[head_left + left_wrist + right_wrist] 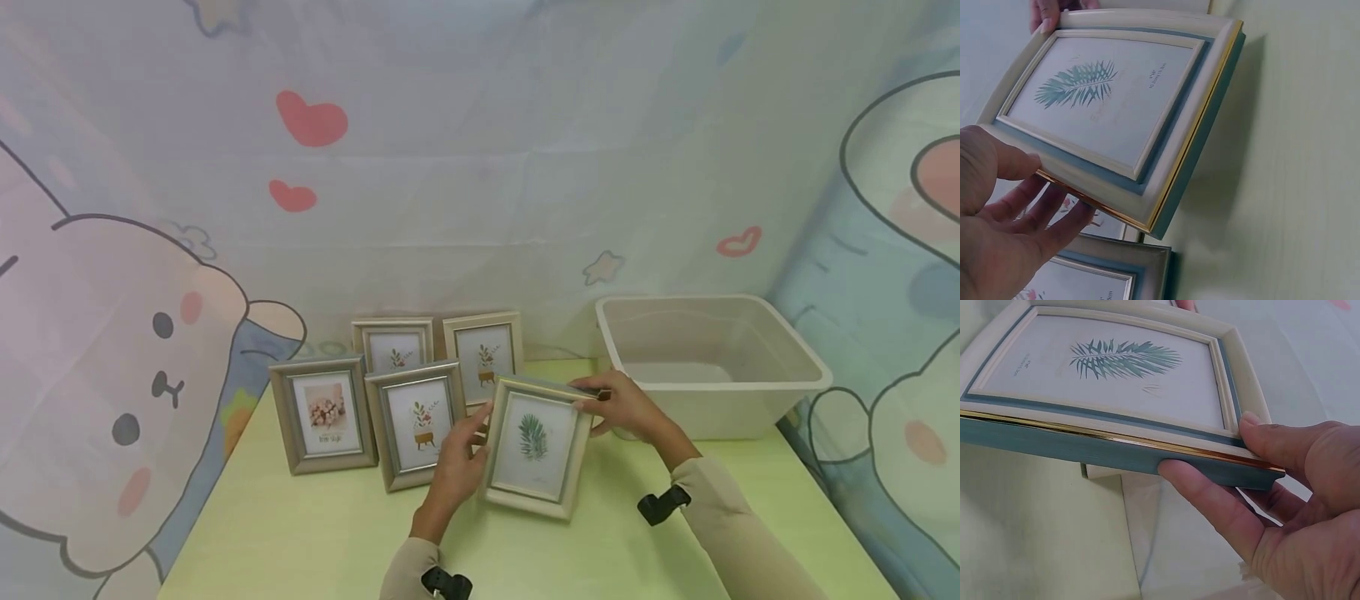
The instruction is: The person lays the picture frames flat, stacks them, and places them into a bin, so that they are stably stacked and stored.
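A cream picture frame (534,448) with a green leaf print is held upright, leaning back a little, between both hands. My left hand (459,465) pinches its left edge, thumb at the front and fingers spread along the side and behind. At the upper right corner, my right hand (624,407) grips it, the thumb on the front face (1272,440) and the forefinger along the teal side. Close by my left hand stands a grey-brown frame (377,433) with a potted plant print; the held frame partly covers a cream frame (514,333) behind.
At the left stands a frame (283,417) with a pink flower picture; another frame (360,337) is at the back. A beige plastic bin (712,412) sits at the back right. Fabric with cartoon prints (450,208) hangs behind the pale green table (300,533).
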Tool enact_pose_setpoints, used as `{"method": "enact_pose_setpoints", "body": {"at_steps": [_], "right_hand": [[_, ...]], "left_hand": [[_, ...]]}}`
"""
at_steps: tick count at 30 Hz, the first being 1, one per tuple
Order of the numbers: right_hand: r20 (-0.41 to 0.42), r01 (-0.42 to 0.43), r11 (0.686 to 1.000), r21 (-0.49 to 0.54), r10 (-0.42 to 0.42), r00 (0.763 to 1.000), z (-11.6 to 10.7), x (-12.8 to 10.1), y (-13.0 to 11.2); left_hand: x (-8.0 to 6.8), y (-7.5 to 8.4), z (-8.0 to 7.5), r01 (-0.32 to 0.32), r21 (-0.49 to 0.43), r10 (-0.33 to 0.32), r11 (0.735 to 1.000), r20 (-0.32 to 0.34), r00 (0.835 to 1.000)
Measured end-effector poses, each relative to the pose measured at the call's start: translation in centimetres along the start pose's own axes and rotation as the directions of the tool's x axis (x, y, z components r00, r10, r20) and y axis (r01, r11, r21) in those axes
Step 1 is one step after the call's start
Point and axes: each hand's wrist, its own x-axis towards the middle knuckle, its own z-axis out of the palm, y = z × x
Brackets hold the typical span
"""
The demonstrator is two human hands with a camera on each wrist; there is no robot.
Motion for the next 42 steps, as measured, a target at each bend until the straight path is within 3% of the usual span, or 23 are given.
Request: {"method": "enact_pose_setpoints", "body": {"at_steps": [7,15,19,25,31,38,42], "right_hand": [[-0.032,-0.045,0.992,0.117,0.049,0.998,0.1,-1.7,0.9],[-0.041,-0.049,0.984,0.171,0.057,0.998,0.8,-2.9,2.3],[-0.010,-0.049,0.993,0.112,0.050,0.999,0.8,-3.3,2.7],[-0.006,-0.053,0.996,-0.065,0.053,0.999,1.1,-3.7,1.8],[0.005,0.036,0.978,-0.204,-0.036,0.999,1.4,-3.6,0.9],[0.047,0.089,0.958,-0.274,-0.079,0.996,1.7,-3.3,0.2],[0.091,0.109,0.961,-0.255,-0.088,0.992,1.9,-3.1,-0.1]], "left_hand": [[-0.6,1.0,-1.2,0.018,0.017,-0.020,1.000,0.111,0.994],[-1.0,1.0,-2.1,0.097,-0.057,-0.079,0.994,0.258,0.963],[-0.8,0.9,-2.6,0.119,-0.065,-0.093,0.991,0.309,0.946],[-0.6,1.2,-3.2,0.062,-0.023,-0.051,0.998,0.338,0.940],[-0.3,1.6,-3.4,0.034,-0.005,-0.029,0.999,0.380,0.924],[0.0,2.0,-3.4,0.054,0.020,-0.057,0.998,0.443,0.895],[0.1,2.2,-3.5,0.061,0.035,-0.070,0.998,0.469,0.880]]}}
